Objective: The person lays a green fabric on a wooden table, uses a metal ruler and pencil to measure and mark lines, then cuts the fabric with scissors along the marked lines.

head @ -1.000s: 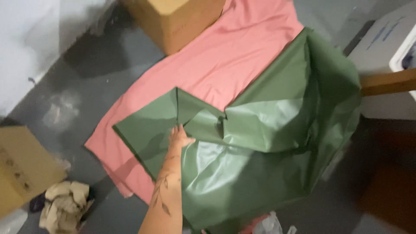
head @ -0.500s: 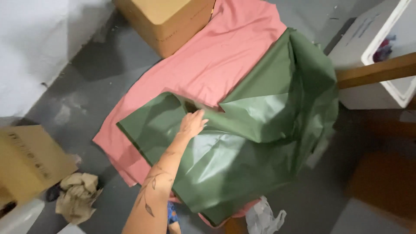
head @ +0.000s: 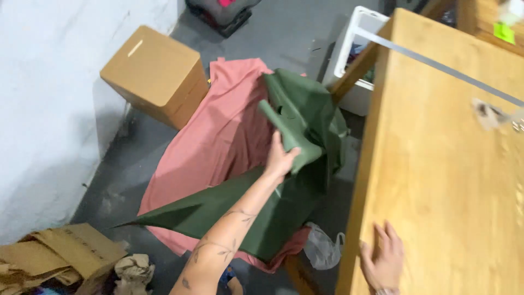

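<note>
Wooden table point(head: 447, 164): fills the 3 o'clock side. Pink cloth point(head: 218, 142): spread on the grey floor at centre. Green cloth point(head: 295, 164): lies over the pink one, a fold lifted clear. Cardboard box point(head: 155, 74): 11 o'clock. Left hand point(head: 280, 159): centre, clenched on the green cloth's raised fold. Right hand point(head: 382, 259): 5 o'clock, fingers spread flat on the table edge, well apart from the cloth.

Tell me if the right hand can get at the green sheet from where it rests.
Probably yes. The right hand rests on the wooden table edge; the green sheet, held up by the left hand, hangs close beside it with nothing between.
</note>
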